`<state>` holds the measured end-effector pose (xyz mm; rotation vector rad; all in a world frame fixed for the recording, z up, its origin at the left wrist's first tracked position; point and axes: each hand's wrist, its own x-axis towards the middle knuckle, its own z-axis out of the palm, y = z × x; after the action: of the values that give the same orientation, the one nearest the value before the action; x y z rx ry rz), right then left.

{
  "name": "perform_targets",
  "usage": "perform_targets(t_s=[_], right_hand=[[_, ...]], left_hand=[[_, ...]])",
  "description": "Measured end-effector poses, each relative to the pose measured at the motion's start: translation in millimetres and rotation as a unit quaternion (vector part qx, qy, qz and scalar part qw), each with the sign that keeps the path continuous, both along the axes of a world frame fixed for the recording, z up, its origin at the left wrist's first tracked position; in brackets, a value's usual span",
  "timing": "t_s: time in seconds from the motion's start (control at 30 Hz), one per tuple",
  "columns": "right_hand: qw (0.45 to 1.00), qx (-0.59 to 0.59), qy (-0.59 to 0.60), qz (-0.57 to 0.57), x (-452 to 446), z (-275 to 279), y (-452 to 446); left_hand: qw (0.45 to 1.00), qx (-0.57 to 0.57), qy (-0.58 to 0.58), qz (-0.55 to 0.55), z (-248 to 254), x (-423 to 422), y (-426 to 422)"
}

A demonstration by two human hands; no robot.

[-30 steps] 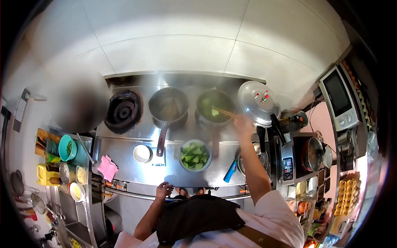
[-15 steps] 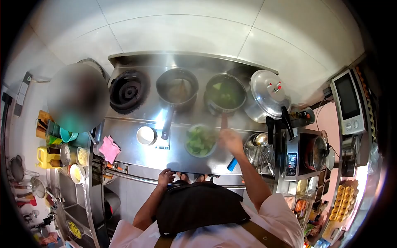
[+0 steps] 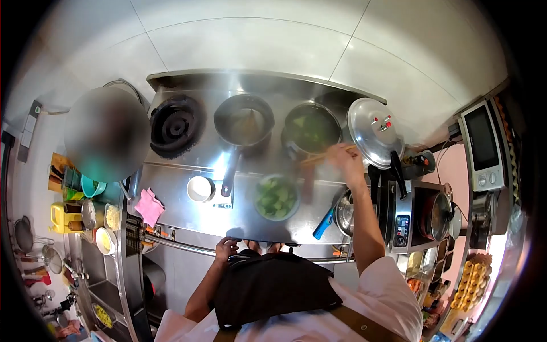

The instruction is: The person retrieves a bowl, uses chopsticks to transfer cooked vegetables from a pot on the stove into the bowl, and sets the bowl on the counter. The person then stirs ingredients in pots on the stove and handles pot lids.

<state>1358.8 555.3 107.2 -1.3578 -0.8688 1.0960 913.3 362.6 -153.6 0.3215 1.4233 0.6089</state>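
My right hand (image 3: 345,161) is closed around wooden chopsticks (image 3: 317,159), at the front right of a pot (image 3: 289,144) of greenish liquid with green pieces in it. The chopsticks lie across the pot's brown handle (image 3: 308,185), apart from it or touching, I cannot tell. Just in front stands a bowl of cut green leaves (image 3: 276,196), blurred by steam. My left hand (image 3: 227,247) hangs at the counter's front edge, fingers loosely bent and apart, with nothing visible in it.
Left of the pot sits a saucepan (image 3: 244,121) on the stove, then a black burner (image 3: 177,126). A white cup (image 3: 200,188), a pink cloth (image 3: 149,206) and a blue-handled tool (image 3: 324,224) lie along the front. A pressure cooker (image 3: 373,134) stands at the right.
My right hand has left the pot's handle, moved up and right, and now holds chopsticks. My left hand has barely moved.
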Motion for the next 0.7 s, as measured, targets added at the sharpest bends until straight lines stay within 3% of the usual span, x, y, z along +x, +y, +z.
perform_targets(t_s=[0.07, 0.1, 0.17, 0.3, 0.4, 0.5, 0.63, 0.7], right_hand=[[0.999, -0.034, -0.03, 0.022, -20.2, 8.2, -15.4], [0.998, -0.023, -0.047, 0.036, -20.9, -16.3, -21.0], [0.968, 0.04, -0.235, 0.081, -33.6, -55.1, -30.2], [0.921, 0.033, -0.366, 0.129, -67.1, -77.6, -40.4], [0.922, 0.058, -0.345, 0.163, -68.1, -75.8, -46.5], [0.944, -0.052, -0.282, 0.163, -54.6, -61.8, -47.1], [0.981, -0.072, -0.139, 0.119, -44.3, -20.6, -39.0], [0.985, -0.011, -0.147, 0.092, -28.2, -18.3, -26.7]], left_hand=[[1.0, -0.004, 0.007, 0.016, -8.6, 3.0, -3.1], [1.0, -0.011, 0.017, -0.006, -6.9, 4.4, -2.8], [0.999, -0.023, 0.014, -0.029, -12.3, 6.7, -3.4], [0.999, -0.021, 0.014, -0.035, 1.0, 16.0, 6.6], [0.999, -0.012, 0.019, -0.029, 11.0, 14.4, 8.7], [1.0, -0.003, 0.018, -0.021, 1.3, 6.4, 1.7], [0.998, -0.02, 0.031, -0.045, -0.4, 3.8, -2.6], [1.0, -0.025, 0.012, -0.015, -4.3, 4.4, -2.0]])
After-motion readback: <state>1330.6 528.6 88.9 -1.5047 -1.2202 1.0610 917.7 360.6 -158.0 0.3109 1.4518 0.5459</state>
